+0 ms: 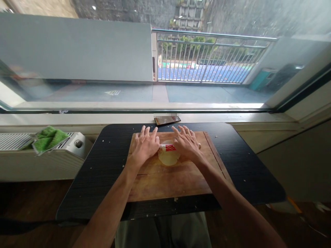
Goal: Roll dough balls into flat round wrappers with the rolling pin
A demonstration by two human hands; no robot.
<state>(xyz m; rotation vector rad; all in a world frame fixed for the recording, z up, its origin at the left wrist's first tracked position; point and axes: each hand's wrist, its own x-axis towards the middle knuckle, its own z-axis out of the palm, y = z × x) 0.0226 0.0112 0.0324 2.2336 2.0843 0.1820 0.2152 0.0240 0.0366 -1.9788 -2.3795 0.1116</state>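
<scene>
A pale, thin, roughly round sheet of dough (pixel 169 159) lies on the wooden board (pixel 165 187). Across its far half rests a rolling pin (pixel 170 147) with a red and white label in the middle. My left hand (pixel 146 143) lies over the pin's left part, fingers stretched forward and spread. My right hand (pixel 185 142) covers the pin's right part, palm down with fingers also extended and apart. The pin's right tip shows just past that hand. Both palms hide most of the pin, and neither hand visibly wraps round it.
The board sits on a black table (pixel 103 165) dotted with small crumbs. A phone (pixel 167 120) lies at the windowsill behind the table's far edge. To the left, a green cloth (pixel 50 138) hangs on a white radiator (pixel 77 141). A large window (pixel 116 93) stands ahead.
</scene>
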